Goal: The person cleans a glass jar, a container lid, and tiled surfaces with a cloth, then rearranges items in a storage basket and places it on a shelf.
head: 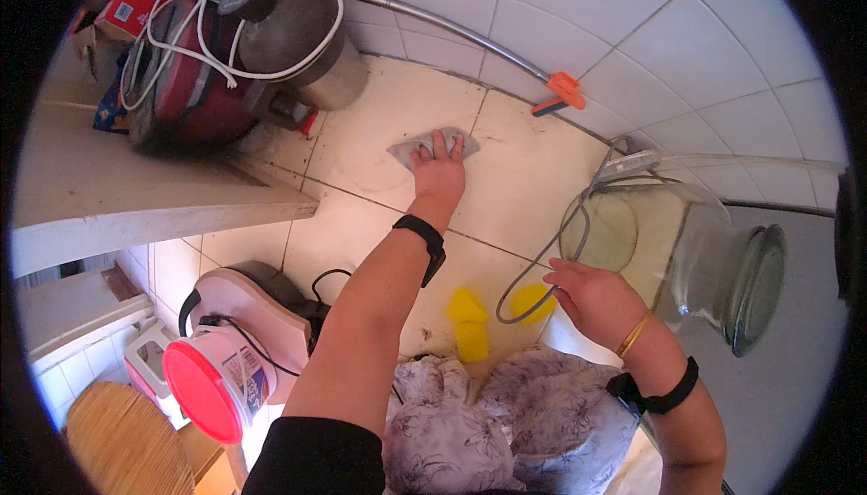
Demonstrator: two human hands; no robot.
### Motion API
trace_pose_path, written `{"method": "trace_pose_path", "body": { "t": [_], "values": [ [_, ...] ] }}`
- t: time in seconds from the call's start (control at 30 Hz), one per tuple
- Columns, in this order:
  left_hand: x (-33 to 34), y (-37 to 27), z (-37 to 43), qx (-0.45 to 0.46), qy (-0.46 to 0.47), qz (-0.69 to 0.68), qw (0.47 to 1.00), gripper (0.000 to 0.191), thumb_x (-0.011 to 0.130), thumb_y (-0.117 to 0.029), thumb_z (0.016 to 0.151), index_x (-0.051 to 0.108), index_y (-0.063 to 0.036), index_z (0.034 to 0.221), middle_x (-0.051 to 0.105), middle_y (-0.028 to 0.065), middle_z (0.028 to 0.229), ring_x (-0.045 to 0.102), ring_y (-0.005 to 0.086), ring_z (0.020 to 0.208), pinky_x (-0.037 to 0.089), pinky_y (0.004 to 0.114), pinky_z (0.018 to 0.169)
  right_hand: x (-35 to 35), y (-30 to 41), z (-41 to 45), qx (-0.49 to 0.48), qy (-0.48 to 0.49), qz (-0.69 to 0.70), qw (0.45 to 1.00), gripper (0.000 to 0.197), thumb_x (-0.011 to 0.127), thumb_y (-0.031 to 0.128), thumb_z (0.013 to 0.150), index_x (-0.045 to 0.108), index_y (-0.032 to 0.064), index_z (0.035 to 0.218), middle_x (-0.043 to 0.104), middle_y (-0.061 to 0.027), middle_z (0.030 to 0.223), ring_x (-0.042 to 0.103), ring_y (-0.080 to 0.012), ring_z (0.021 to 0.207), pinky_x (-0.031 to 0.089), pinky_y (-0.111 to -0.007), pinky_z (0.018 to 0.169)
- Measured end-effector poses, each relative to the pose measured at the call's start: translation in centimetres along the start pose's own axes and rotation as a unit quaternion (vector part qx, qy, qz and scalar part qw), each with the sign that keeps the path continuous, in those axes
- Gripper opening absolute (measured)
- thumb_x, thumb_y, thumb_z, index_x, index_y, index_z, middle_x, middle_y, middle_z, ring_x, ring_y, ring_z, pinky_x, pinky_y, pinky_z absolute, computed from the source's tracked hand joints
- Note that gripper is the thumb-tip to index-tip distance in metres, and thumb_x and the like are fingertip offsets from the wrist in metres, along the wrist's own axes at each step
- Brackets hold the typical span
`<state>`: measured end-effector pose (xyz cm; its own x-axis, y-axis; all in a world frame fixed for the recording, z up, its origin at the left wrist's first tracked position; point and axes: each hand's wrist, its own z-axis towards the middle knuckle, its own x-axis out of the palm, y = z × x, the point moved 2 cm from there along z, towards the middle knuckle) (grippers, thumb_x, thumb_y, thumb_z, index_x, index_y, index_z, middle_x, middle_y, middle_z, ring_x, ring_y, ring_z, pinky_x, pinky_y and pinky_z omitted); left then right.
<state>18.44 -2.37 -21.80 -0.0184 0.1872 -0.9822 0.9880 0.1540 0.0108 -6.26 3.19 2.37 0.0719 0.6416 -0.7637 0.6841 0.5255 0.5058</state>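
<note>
My left hand [439, 163] presses down on a grey cloth [404, 150] on the cream floor tiles, its fingers bunched into the fabric. At the right, my right hand [599, 302] has a loop of grey cable [513, 319] between its thumb and fingers; the cable runs up towards the wall. Yellow textured things [472, 340], perhaps slippers, show on the floor just above my patterned trousers [447, 441]. Dark smudges mark the tiles around the cloth.
A dark red appliance [203, 88], a steel pot [342, 75] and white cord stand upper left. Along the tiled wall lies a metal pole with an orange end [565, 90]. A glass jar [755, 292] is at right, a red-lidded bucket [203, 390] and pink appliance [271, 319] at lower left.
</note>
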Motion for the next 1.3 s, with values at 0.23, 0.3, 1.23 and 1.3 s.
{"method": "trace_pose_path", "body": {
  "t": [0.23,0.3,1.23,1.3],
  "values": [
    [1.3,2.0,-4.3,-0.040,-0.067,-0.001,0.997,0.051,0.047,-0.017,0.091,0.047,-0.0147,0.143,0.044,0.0248,0.141,0.062,0.0413,0.103,0.044,0.054,0.095,-0.2,0.0,-0.6,-0.039,-0.023,-0.028,0.999,0.022,0.058,0.009,0.087,0.063,0.0042,0.108,0.064,-0.0164,0.122,0.068,-0.0323,0.095,0.057,-0.041,0.078],
    [1.9,0.6,-9.3,0.007,-0.091,-0.004,0.996,0.052,0.052,-0.016,0.087,0.052,-0.0105,0.138,0.050,0.0269,0.132,0.065,0.0409,0.087,0.049,0.053,0.086,-0.5,-0.5,-0.8,0.001,0.007,-0.025,1.000,0.022,0.058,0.010,0.088,0.063,0.0037,0.108,0.064,-0.0173,0.122,0.066,-0.0316,0.100,0.056,-0.041,0.081],
    [2.9,7.3,-12.3,-0.083,-0.014,-0.040,0.996,0.052,0.051,-0.021,0.089,0.051,-0.0141,0.141,0.046,0.0309,0.140,0.063,0.0483,0.103,0.033,0.058,0.107,-0.6,0.0,0.4,-0.014,-0.011,0.009,1.000,0.022,0.059,0.011,0.090,0.064,0.0054,0.111,0.062,-0.0165,0.127,0.066,-0.0336,0.101,0.055,-0.041,0.088],
    [2.7,5.5,-16.0,-0.072,0.012,0.000,0.997,0.051,0.049,-0.021,0.090,0.052,-0.0134,0.140,0.043,0.0324,0.142,0.061,0.0483,0.105,0.032,0.057,0.108,-0.4,-0.2,0.4,-0.004,0.000,0.007,1.000,0.022,0.059,0.010,0.090,0.064,0.0049,0.111,0.061,-0.0169,0.128,0.065,-0.0335,0.104,0.054,-0.042,0.089]
  ]
}}
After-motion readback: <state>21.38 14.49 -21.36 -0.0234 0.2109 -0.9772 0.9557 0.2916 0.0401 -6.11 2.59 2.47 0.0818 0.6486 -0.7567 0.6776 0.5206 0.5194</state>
